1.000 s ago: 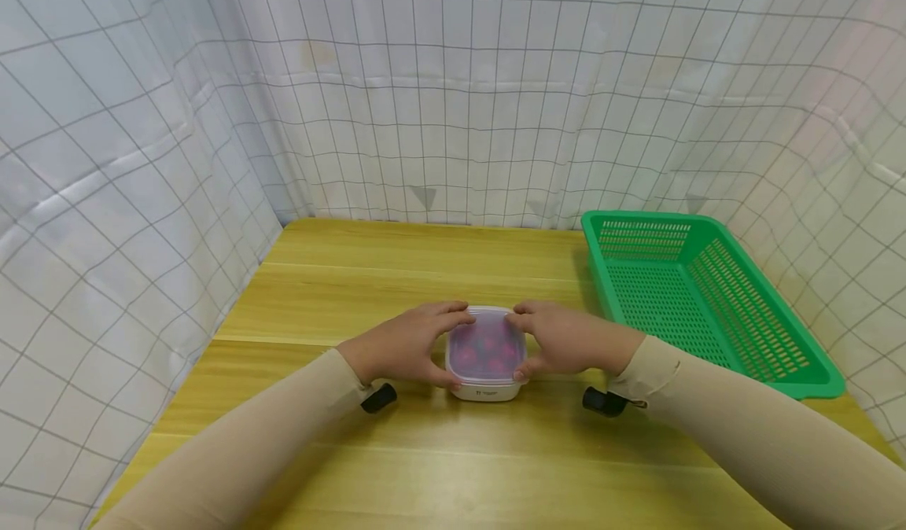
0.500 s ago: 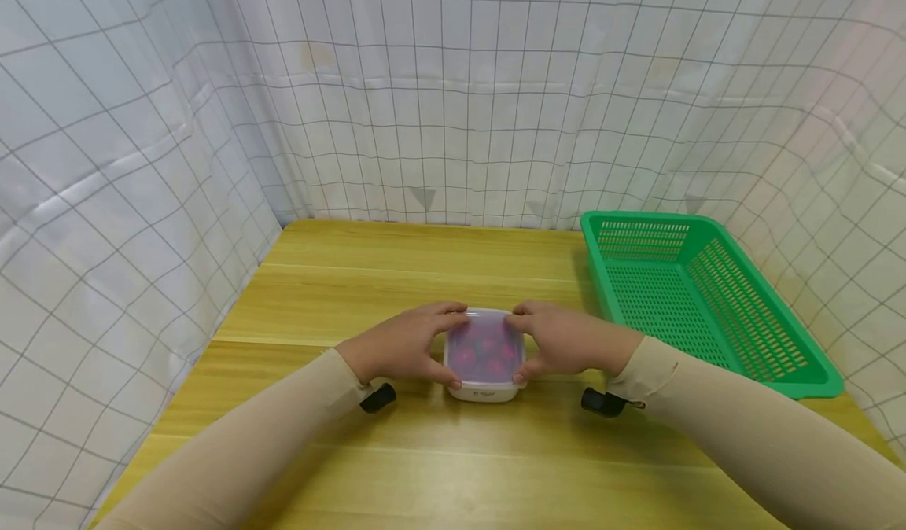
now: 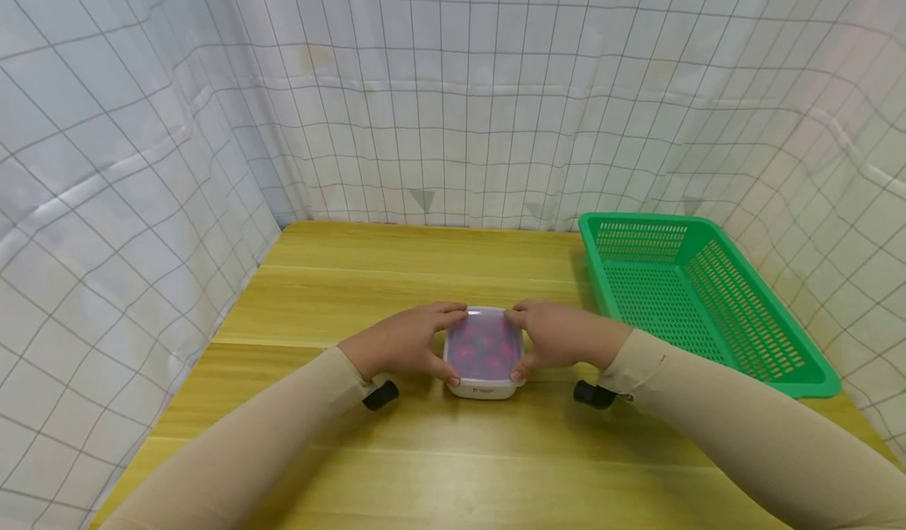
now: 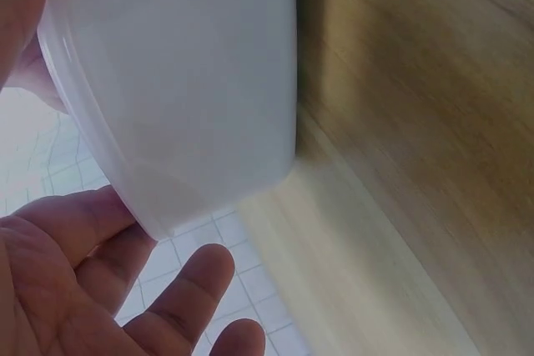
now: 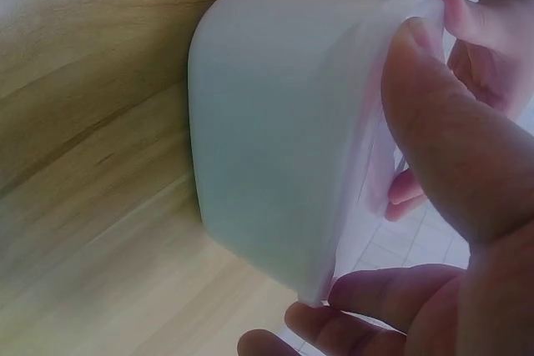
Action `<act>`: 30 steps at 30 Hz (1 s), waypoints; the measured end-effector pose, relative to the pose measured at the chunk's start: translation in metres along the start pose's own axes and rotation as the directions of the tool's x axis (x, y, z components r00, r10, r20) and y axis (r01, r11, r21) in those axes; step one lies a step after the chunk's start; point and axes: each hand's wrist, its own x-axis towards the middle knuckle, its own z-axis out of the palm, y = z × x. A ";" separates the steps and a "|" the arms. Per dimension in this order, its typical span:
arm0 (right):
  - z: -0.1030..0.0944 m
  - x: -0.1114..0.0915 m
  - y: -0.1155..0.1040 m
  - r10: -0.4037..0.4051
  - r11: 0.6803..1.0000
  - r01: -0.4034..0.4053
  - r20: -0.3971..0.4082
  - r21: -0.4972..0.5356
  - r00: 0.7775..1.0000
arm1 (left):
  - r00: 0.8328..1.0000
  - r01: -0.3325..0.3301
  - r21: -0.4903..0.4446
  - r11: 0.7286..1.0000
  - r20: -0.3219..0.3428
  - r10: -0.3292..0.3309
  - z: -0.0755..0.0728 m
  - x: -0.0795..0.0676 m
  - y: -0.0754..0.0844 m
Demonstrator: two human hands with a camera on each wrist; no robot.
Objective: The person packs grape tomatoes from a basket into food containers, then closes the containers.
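A white square food container with a see-through, purplish lid sits on the wooden table. Blurred pink-red shapes show through the lid. My left hand holds the lid's left side, thumb at the near corner and fingers at the far one. On the opposite side my right hand holds it the same way. In the left wrist view, fingertips meet the rim of the container, while other fingers stand free. The right wrist view has the thumb along the lid's edge, above the container wall.
A green plastic basket with slotted walls stands at the right of the wooden table, behind the right forearm. White grid-patterned curtains enclose the table at the back and sides. A black wrist device hangs under the left wrist.
The left fingertips have drawn back slightly from the lid's top toward its edge. My right wrist has shifted a little to the left. The container stays in nearly the same place.
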 end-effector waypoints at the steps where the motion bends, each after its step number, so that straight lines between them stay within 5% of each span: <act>1: 0.000 0.000 -0.001 -0.002 1.000 0.002 -0.002 -0.005 1.000 | 1.000 0.004 0.005 1.000 0.001 -0.004 0.000 0.000 0.000; 30: 0.002 0.005 0.002 0.042 0.998 -0.043 0.037 0.039 0.998 | 0.999 0.014 -0.006 1.000 0.037 -0.014 0.001 0.000 -0.002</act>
